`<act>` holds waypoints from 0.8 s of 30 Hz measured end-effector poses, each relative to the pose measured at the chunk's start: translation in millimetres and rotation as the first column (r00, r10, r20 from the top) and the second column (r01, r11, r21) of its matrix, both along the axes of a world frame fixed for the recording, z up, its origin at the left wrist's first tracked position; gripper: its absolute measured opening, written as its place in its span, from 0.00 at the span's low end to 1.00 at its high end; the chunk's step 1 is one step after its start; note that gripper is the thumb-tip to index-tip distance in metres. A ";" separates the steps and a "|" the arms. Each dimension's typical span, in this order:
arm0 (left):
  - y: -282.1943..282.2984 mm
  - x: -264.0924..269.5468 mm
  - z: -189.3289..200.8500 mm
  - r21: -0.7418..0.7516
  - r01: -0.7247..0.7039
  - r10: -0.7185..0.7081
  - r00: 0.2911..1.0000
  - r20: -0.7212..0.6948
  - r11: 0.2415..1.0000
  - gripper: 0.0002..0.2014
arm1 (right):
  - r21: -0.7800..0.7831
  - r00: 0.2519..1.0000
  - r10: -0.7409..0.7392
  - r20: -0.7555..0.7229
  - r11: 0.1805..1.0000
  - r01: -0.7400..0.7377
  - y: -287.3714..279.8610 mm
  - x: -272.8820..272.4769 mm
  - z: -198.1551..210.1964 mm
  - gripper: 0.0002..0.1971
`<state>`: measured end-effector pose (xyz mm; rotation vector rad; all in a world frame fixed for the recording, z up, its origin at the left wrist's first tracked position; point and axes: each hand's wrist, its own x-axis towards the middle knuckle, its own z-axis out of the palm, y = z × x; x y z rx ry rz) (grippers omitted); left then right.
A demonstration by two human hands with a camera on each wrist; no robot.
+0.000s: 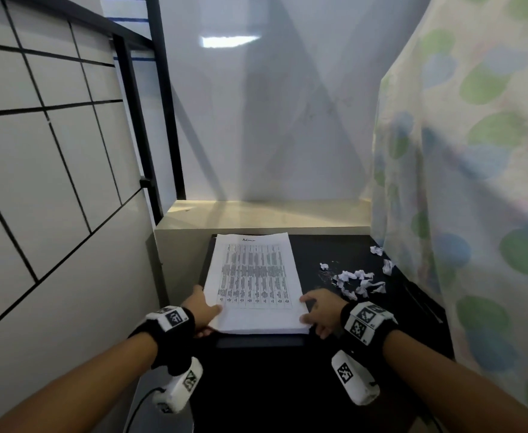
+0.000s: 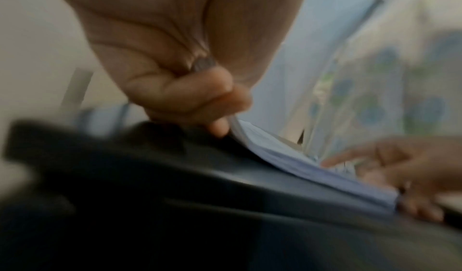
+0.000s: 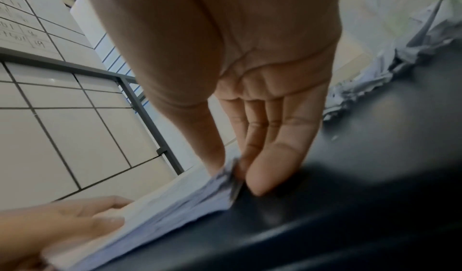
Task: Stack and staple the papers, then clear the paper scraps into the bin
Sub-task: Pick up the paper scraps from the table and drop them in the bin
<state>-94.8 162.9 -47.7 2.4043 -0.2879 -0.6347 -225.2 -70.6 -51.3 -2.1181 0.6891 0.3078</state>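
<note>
A stack of printed papers [image 1: 253, 282] lies on the black table [image 1: 272, 385], a table of text on its top sheet. My left hand [image 1: 206, 314] holds its near left corner, thumb on top; in the left wrist view its curled fingers [image 2: 200, 101] lift the paper edge [image 2: 312, 168]. My right hand [image 1: 315, 310] pinches the near right corner, thumb on top and straight fingers [image 3: 262, 172] against the stack's side [image 3: 162, 202]. Crumpled white paper scraps [image 1: 359, 282] lie scattered to the right of the stack. No stapler or bin is in view.
A flowered curtain [image 1: 475, 182] hangs along the table's right edge, close to the scraps. A beige ledge [image 1: 256, 217] and a wall close off the back. A tiled wall with a black frame [image 1: 150, 120] stands at the left.
</note>
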 end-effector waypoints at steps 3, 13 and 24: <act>8.2 6.2 11.1 0.505 0.176 -0.334 0.911 0.241 0.845 0.32 | -0.013 1.000 0.023 -0.014 1.000 -0.024 -17.9 -11.0 18.3 0.20; -79.5 -2.0 72.4 0.421 0.419 -0.578 0.717 0.390 0.805 0.17 | -0.548 0.993 0.113 -0.035 0.829 -0.114 -80.0 -8.4 41.8 0.28; -220.6 -12.7 28.5 0.560 0.641 -0.838 0.503 0.210 0.525 0.26 | -0.570 0.973 0.193 -0.125 0.789 -0.230 -106.7 2.2 34.0 0.12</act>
